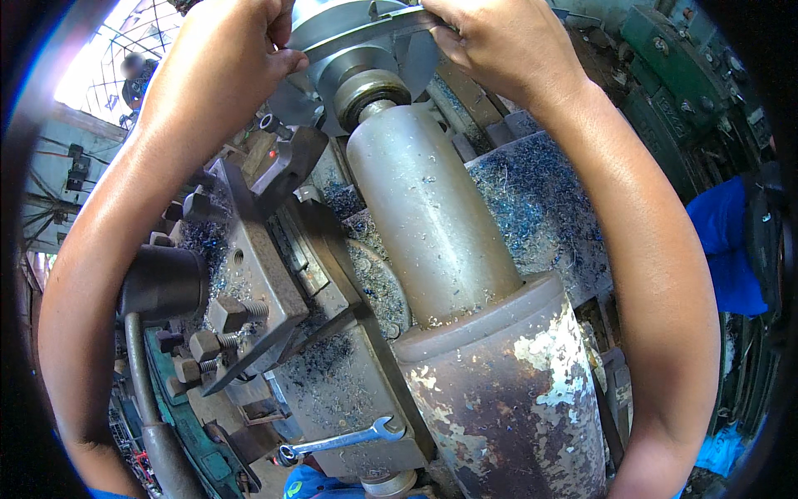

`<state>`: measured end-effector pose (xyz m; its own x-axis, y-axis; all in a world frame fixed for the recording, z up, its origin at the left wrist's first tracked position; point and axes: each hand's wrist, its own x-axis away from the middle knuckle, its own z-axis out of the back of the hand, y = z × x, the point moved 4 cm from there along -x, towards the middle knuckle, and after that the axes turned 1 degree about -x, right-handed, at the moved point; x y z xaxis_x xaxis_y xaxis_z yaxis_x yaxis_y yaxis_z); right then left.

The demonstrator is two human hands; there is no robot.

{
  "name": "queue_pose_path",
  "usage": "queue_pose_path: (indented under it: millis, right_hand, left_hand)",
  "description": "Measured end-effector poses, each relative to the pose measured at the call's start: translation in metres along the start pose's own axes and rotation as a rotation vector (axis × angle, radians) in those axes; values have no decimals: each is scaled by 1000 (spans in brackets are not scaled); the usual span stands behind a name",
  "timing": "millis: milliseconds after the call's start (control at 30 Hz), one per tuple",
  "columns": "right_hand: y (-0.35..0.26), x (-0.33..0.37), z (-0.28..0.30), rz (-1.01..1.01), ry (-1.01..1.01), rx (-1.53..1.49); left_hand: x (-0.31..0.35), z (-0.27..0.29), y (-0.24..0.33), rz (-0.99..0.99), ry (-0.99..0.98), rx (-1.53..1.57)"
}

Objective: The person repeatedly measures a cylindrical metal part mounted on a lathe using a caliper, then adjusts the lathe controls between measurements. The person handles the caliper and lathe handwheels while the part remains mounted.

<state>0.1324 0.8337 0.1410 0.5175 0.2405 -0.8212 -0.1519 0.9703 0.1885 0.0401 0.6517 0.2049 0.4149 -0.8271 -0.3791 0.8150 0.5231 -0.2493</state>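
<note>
Both my arms reach around a lathe toward a round grey metal disc point(328, 18) at the top. Across its near side lies a thin flat metal bar point(378, 32), like a straightedge or caliper beam. My right hand point(499, 41) pinches the bar's right end. My left hand point(241, 50) is closed at the left end, its thumb by the bar; its fingertips are partly hidden. Just below, a round steel centre point(370, 93) sits against the disc's hub. The smooth steel tailstock quill point(428, 216) extends from the worn, paint-chipped tailstock point(507, 399).
Left of the quill stands a tool post point(258, 274) with several protruding bolts and a lever handle point(141, 366). A spanner point(345, 438) lies on the slide point(332, 399). Blue metal chips point(540, 200) cover the bed. Green machinery point(682, 83) stands at right; a person point(137, 79) is far left.
</note>
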Motion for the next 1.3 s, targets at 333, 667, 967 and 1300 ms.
queue_pose_path:
  millis: [333, 667, 967, 1300]
  right_hand:
    - [-2, -4, -3, -44, -52, -14]
    - [-2, -3, -5, -58, -51, -14]
    - [0, 0, -8, -75, -38, -30]
    - [-3, 2, -6, -54, -46, 0]
  left_hand:
    - [-1, -5, -1, -85, -1, -40]
    - [0, -5, 0, -41, -19, -28]
    - [1, -5, 3, -8, -18, -48]
    - [4, -6, 1, -6, -12, -26]
